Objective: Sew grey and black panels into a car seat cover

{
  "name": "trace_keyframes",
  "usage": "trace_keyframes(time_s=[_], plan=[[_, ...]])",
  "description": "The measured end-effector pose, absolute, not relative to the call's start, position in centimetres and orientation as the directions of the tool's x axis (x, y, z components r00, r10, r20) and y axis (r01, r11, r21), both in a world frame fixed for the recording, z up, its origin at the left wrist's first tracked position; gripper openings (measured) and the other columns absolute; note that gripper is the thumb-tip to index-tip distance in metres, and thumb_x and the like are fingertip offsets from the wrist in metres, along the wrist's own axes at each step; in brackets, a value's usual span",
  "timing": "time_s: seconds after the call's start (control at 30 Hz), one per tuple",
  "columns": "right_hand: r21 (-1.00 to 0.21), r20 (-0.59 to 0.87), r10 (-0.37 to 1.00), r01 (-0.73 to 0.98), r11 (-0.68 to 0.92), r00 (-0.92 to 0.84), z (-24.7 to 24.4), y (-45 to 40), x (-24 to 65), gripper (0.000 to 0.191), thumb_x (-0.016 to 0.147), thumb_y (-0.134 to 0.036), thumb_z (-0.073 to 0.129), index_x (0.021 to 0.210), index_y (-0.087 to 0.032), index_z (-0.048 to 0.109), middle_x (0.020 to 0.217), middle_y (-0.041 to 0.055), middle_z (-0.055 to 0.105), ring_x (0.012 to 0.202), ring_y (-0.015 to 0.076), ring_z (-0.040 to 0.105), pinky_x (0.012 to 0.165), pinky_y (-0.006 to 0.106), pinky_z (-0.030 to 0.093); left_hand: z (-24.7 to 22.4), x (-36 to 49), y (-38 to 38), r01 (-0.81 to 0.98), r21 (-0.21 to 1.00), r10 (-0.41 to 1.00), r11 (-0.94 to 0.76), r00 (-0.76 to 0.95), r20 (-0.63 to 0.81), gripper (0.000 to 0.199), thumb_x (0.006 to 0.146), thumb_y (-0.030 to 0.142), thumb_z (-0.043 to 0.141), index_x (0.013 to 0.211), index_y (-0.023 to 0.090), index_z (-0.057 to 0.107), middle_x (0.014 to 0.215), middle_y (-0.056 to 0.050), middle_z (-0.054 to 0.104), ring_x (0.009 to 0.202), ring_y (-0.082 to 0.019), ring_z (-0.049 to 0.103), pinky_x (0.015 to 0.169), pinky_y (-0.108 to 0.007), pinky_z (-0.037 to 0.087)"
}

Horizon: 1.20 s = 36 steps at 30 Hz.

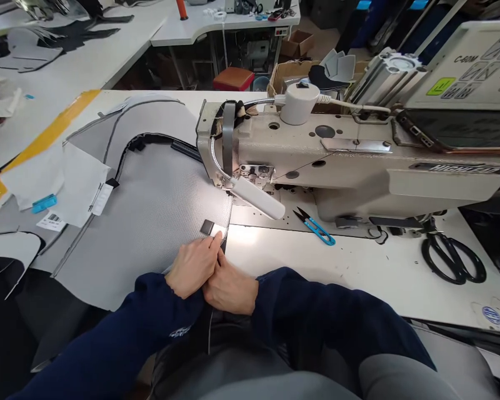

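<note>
A large piece of grey fabric (pixel 150 205) with dark-edged seams spreads over the table and runs up to the sewing machine (pixel 283 150). At its right edge, near the table's front, my left hand (pixel 194 264) is closed on the fabric. Just beside and below it, touching it, my right hand (pixel 230 284) is closed on the same edge, its fingertips mostly hidden. A small black tab (pixel 207 227) lies on the fabric above my left hand. The machine's lamp (pixel 258 198) lights the area around the needle, which I cannot make out.
Blue thread snips (pixel 316 228) rest on the machine bed. Black-handled scissors (pixel 454 258) lie at the right. White labels (pixel 102 200) and a blue clip (pixel 44 204) are on the left. Behind the machine stand a red stool (pixel 233 79) and a cardboard box (pixel 281 75).
</note>
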State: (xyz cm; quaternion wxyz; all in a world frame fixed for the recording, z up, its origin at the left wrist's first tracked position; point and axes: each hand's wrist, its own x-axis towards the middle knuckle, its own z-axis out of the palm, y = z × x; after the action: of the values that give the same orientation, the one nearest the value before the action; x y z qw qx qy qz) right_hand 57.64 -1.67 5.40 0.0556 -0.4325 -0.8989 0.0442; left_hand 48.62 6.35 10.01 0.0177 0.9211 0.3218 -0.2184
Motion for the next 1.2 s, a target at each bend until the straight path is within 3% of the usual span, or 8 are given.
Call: trace_keyframes(time_s=[0.1,0.33,0.57,0.9,1.07,1.2], plan=[[-0.157,-0.003,0.806,0.796,0.584,-0.592,6.2,-1.0,58.3,0.027,0.093,-0.013,0.047,0.103,-0.008,0.071,0.096,0.0157,0.072,0.097,0.0352,0.065,0.098,0.065,0.042,10.0,49.4,6.9,0.624,-0.107,0.608,-0.774,0.687,-0.397,0.05,0.095,0.015,0.036,0.145,0.015,0.037,0.103,-0.012,0.067,0.092,-0.027,0.067,0.071,-0.037,0.054],[-0.133,0.02,0.854,0.845,0.518,-0.52,7.3,-1.7,58.7,0.033,0.095,-0.014,0.046,0.118,0.002,0.063,0.116,0.0266,0.065,0.115,0.0354,0.059,0.106,0.061,0.038,10.3,49.3,7.6,0.602,-0.108,0.582,-0.791,0.688,-0.434,0.05,0.096,0.019,0.036,0.146,0.015,0.035,0.103,-0.012,0.068,0.091,-0.027,0.067,0.069,-0.035,0.052],[-0.131,-0.052,0.83,0.828,0.545,-0.555,6.9,-1.4,58.7,0.028,0.092,-0.015,0.051,0.108,-0.002,0.07,0.103,0.0211,0.07,0.111,0.0374,0.061,0.107,0.061,0.036,9.9,49.8,7.5,0.582,-0.085,0.551,-0.808,0.698,-0.458,0.049,0.097,0.018,0.033,0.145,0.013,0.037,0.1,-0.011,0.069,0.089,-0.027,0.067,0.069,-0.036,0.051],[-0.102,-0.025,0.831,0.828,0.551,-0.556,4.9,0.3,59.4,0.021,0.091,-0.014,0.053,0.088,-0.015,0.074,0.087,0.0118,0.072,0.092,0.0317,0.064,0.098,0.064,0.039,10.1,51.9,9.0,0.625,-0.103,0.601,-0.774,0.671,-0.434,0.045,0.096,0.022,0.033,0.14,0.014,0.043,0.099,-0.013,0.07,0.088,-0.028,0.069,0.067,-0.035,0.05],[-0.069,0.011,0.854,0.851,0.52,-0.521,3.7,1.7,60.2,0.022,0.091,-0.013,0.051,0.095,-0.012,0.072,0.087,0.0112,0.071,0.087,0.0313,0.063,0.103,0.069,0.031,9.8,52.9,10.3,0.635,-0.096,0.615,-0.767,0.683,-0.394,0.041,0.095,0.019,0.033,0.133,0.014,0.048,0.097,-0.013,0.07,0.086,-0.031,0.069,0.067,-0.037,0.05],[-0.061,0.038,0.868,0.865,0.497,-0.496,2.9,3.0,60.9,0.025,0.091,-0.013,0.048,0.102,-0.01,0.071,0.092,0.0129,0.071,0.095,0.033,0.062,0.107,0.069,0.028,9.4,53.7,11.5,0.64,-0.087,0.625,-0.763,0.698,-0.351,0.039,0.093,0.017,0.037,0.128,0.014,0.051,0.091,-0.014,0.07,0.085,-0.032,0.069,0.068,-0.038,0.05]])
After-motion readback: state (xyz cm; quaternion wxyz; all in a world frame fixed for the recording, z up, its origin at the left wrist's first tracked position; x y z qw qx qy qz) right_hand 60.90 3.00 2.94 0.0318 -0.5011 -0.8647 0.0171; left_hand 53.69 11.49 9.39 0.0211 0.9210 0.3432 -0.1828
